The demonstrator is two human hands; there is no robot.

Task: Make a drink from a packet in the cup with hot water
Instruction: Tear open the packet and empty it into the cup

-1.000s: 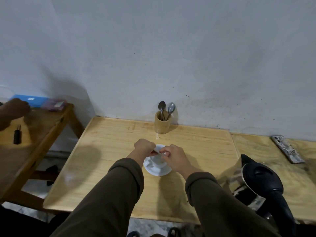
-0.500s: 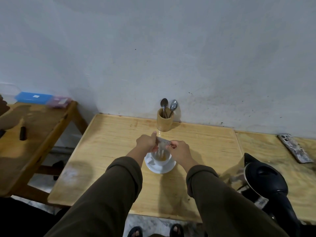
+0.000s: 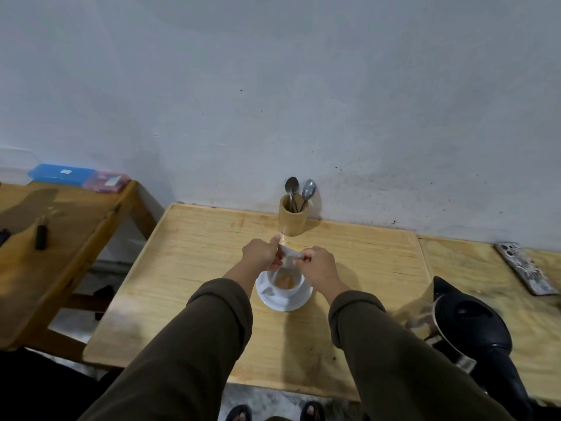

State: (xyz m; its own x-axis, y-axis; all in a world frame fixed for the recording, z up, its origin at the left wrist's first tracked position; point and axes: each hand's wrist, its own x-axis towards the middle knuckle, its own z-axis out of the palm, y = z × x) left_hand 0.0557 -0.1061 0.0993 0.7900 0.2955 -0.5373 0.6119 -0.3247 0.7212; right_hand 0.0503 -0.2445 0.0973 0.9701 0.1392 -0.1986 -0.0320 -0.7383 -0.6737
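A white cup [image 3: 288, 288] stands on a white saucer [image 3: 283, 303] in the middle of the wooden table [image 3: 194, 268]. Brown powder lies in the cup's bottom. Just above the cup, both hands pinch a small pale packet [image 3: 288, 253], tilted with its lower end over the cup. My left hand [image 3: 262, 253] grips its upper left end and my right hand [image 3: 317, 264] grips its right end. A black electric kettle [image 3: 473, 326] sits on the table at the right, near my right elbow.
A bamboo holder [image 3: 293, 218] with two spoons stands against the wall behind the cup. A patterned flat object [image 3: 526, 268] lies at the far right. A second wooden table [image 3: 60, 226] at left bears blue and pink boxes [image 3: 79, 177] and a small dark item [image 3: 41, 237].
My hands have lifted the packet from just over the cup rim to a little above it, and brown powder now shows in the cup. The other person's hand at far left has gone.
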